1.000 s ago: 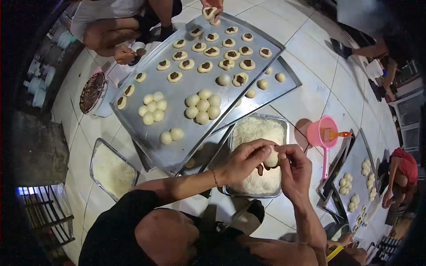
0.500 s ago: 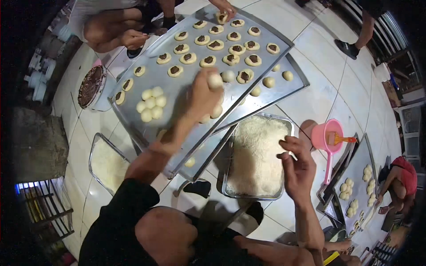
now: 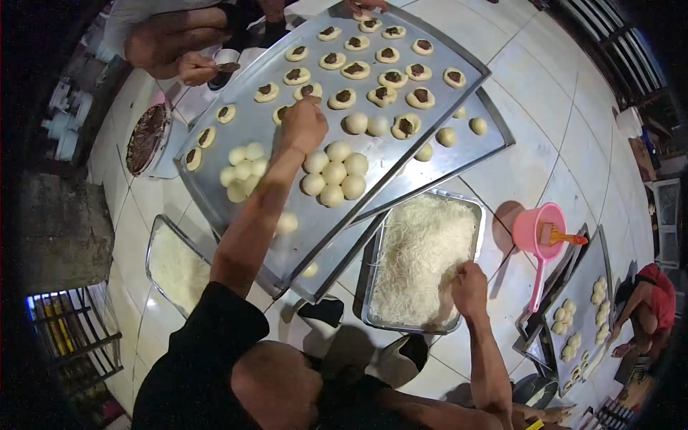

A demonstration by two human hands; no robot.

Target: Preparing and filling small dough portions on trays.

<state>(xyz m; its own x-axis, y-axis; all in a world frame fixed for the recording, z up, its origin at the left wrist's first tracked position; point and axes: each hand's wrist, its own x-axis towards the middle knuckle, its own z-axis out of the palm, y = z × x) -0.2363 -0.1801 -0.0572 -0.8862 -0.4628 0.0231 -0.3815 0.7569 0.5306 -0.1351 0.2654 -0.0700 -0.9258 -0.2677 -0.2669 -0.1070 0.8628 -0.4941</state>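
My left hand (image 3: 304, 125) reaches over the large metal tray (image 3: 236, 143), fingers curled down at a flat dough round with dark brown filling (image 3: 308, 90). Its fingertips are partly hidden and seem to grip the round's near edge. Another filled round (image 3: 280, 113) lies beside the hand. To the right of my wrist sits a cluster of smooth dough balls (image 3: 334, 173); a second cluster (image 3: 244, 170) is to its left. My right hand (image 3: 470, 290) is closed, fingertips pinched in the white shreds like grated cheese (image 3: 423, 251) at the right side of a deep rectangular pan (image 3: 370, 294).
A second tray (image 3: 494, 140) with dough balls lies partly underneath. At left are a tub of brown filling (image 3: 148, 140) and a pan of pale shreds (image 3: 175, 265). A pink dipper (image 3: 527, 229) holds a brush (image 3: 562, 237). Another person's hand (image 3: 197, 69) holds a spoon (image 3: 228, 67).
My left hand has set down the dough ball at the right-hand cluster and moved left and up to a filled round. My right hand has closed and lowered into the shreds.
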